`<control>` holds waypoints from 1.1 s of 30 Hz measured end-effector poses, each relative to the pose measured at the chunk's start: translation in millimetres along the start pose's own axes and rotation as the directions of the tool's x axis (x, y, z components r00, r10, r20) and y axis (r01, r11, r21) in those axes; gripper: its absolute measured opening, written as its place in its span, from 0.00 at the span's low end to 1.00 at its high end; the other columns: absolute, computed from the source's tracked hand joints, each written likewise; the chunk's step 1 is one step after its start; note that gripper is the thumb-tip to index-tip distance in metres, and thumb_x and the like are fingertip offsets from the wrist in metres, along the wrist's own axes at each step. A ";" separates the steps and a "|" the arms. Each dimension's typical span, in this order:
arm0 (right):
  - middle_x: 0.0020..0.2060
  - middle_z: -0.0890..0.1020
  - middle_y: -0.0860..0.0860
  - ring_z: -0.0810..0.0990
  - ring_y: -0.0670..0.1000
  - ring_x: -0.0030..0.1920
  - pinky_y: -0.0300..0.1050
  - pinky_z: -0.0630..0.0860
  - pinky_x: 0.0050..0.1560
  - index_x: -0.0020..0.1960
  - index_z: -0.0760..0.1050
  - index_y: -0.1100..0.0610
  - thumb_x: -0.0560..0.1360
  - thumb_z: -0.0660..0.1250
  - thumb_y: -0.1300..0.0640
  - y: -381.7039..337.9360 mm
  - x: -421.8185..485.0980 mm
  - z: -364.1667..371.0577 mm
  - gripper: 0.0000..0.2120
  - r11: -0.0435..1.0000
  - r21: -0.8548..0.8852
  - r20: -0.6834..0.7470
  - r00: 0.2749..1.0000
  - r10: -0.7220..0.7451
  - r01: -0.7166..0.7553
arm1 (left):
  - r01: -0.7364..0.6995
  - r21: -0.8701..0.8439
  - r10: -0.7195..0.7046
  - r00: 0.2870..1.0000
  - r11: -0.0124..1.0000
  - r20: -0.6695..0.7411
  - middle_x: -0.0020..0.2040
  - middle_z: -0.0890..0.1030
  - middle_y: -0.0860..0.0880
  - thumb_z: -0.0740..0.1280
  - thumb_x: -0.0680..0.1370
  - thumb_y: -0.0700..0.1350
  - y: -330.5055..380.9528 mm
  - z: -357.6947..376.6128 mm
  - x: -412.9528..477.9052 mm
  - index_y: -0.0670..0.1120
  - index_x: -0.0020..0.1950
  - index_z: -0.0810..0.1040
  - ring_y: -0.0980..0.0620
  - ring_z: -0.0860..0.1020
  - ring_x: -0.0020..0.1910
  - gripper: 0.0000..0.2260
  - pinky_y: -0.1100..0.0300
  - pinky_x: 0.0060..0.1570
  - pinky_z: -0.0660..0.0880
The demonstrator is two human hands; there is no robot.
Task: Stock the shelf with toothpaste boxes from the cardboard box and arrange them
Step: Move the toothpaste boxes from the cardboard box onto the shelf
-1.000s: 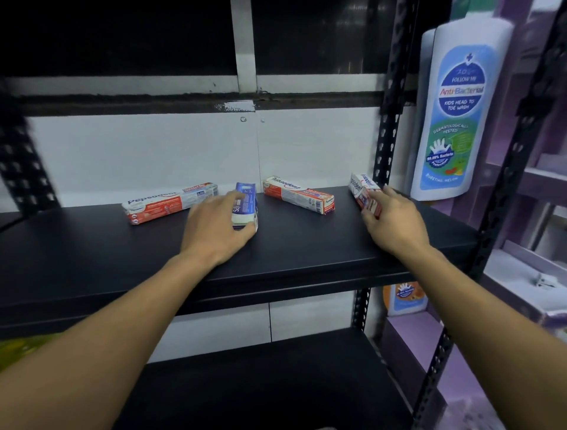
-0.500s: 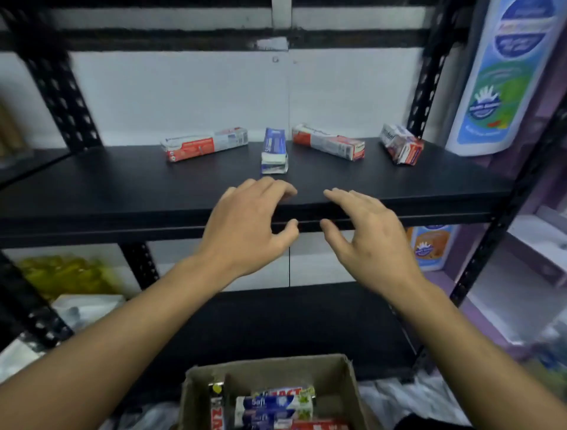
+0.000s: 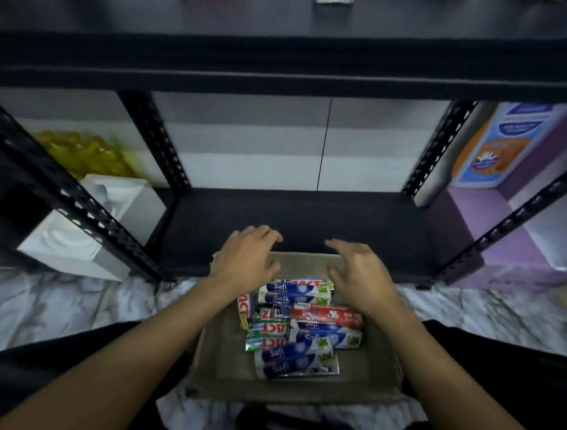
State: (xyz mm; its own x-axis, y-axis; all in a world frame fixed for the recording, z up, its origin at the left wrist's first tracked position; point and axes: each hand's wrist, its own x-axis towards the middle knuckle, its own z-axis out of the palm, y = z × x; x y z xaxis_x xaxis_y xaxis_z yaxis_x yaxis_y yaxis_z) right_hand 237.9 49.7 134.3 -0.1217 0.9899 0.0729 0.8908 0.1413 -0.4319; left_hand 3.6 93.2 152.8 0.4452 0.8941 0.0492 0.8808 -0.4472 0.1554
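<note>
- Directly below the camera, an open cardboard box (image 3: pixel 380 353) sits on the marbled floor (image 3: pixel 61 307), just in front of the black metal rack's lower shelf (image 3: pixel 306 215).
- Toothpaste boxes lie flat and loosely piled inside it: blue-and-white Safi boxes (image 3: pixel 294 291) at the far end and more at the near end, a red box (image 3: pixel 326 316) across the middle, and green-and-red boxes (image 3: pixel 270 330) on the left.
- The left hand (image 3: pixel 248 261) hovers over the box's far left corner, fingers loosely curled and holding nothing.
- The right hand (image 3: pixel 359 276) hovers over the far right side, fingers spread and relaxed, also empty; whether it touches the topmost Safi box cannot be told.
- The two hands are near each other but apart, both above the far wall of the cardboard box.
- The upper shelf (image 3: pixel 276 61) crosses the top of the view; the end of a blue toothpaste box (image 3: pixel 333 1) shows on it at the frame's edge.
- A white tissue box (image 3: pixel 89 227) stands left of the rack's perforated post (image 3: pixel 153 141), with yellow packs (image 3: pixel 82 153) behind it.
- A bottle with a blue-and-orange label (image 3: pixel 497 153) stands on a purple unit (image 3: pixel 491 245) to the right.
</note>
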 end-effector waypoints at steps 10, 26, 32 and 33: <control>0.57 0.82 0.50 0.82 0.51 0.53 0.49 0.80 0.52 0.68 0.71 0.47 0.77 0.67 0.49 61.7 -20.1 115.7 0.20 0.961 -0.032 0.428 0.865 0.262 -0.275 | 0.424 -0.230 -0.411 0.906 0.876 0.106 0.74 0.64 0.49 0.70 0.75 0.56 -38.7 131.0 -22.6 0.49 0.74 0.65 0.47 0.62 0.72 0.31 0.48 0.72 0.64; 0.67 0.67 0.54 0.69 0.56 0.67 0.55 0.72 0.66 0.74 0.66 0.54 0.73 0.73 0.45 91.7 24.5 190.0 0.34 0.879 0.100 0.426 0.818 0.386 -0.467 | 0.638 -0.364 -0.661 0.746 0.679 0.075 0.59 0.74 0.48 0.69 0.76 0.56 -51.5 171.1 -6.5 0.50 0.63 0.68 0.49 0.78 0.51 0.20 0.54 0.44 0.76; 0.65 0.64 0.54 0.65 0.56 0.67 0.56 0.72 0.65 0.70 0.67 0.51 0.74 0.72 0.45 95.1 20.5 199.2 0.28 0.883 0.090 0.383 0.834 0.397 -0.461 | 0.632 -0.269 -0.616 0.773 0.727 0.151 0.60 0.70 0.47 0.68 0.74 0.58 -43.1 163.5 -16.1 0.53 0.73 0.65 0.50 0.76 0.47 0.29 0.58 0.41 0.71; 0.66 0.64 0.52 0.67 0.56 0.67 0.57 0.74 0.63 0.68 0.68 0.50 0.74 0.72 0.46 96.1 19.7 200.1 0.26 0.872 0.133 0.381 0.837 0.394 -0.471 | 0.636 -0.252 -0.616 0.771 0.730 0.161 0.60 0.69 0.47 0.68 0.75 0.59 -40.9 161.5 -19.8 0.53 0.73 0.66 0.50 0.76 0.48 0.29 0.58 0.41 0.71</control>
State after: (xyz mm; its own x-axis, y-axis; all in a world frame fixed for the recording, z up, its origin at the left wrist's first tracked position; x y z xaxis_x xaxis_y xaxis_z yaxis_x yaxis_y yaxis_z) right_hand 233.5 85.3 -85.7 0.0823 0.8886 -0.4512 0.7761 -0.3411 -0.5304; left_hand -15.2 89.6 -13.9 -0.1736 0.9607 -0.2167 0.8851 0.2486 0.3935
